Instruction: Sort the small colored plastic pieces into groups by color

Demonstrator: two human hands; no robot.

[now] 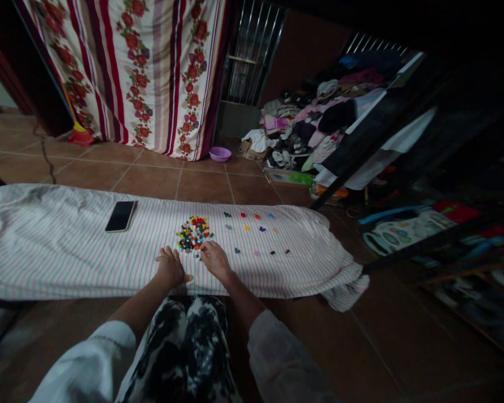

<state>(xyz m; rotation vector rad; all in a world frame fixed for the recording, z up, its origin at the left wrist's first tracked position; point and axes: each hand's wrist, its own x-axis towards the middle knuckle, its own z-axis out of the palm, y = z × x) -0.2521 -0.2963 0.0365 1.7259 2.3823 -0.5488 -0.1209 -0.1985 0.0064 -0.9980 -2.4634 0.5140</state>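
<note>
A pile of small multicoloured pieces [194, 232] lies on a striped cloth [88, 246]. At the pile's lower right edge is my right hand [215, 259], its fingers pinched together; whatever is between the fingertips is too small to name. My left hand [170, 267] rests on the cloth just below the pile's left side, fingers spread, holding nothing. Right of the pile, small groups sorted by colour sit in rows, among them a red one [243, 215], a yellow one [246, 228], a pink one [256, 253] and a brown one [287, 251].
A phone [121, 216] lies on the cloth left of the pile. Beyond the cloth are a floral curtain [138, 73], a purple basin [220, 154] and a heap of clothes [315, 120] on the tiled floor. A dark slanted bar [340, 182] stands at the right.
</note>
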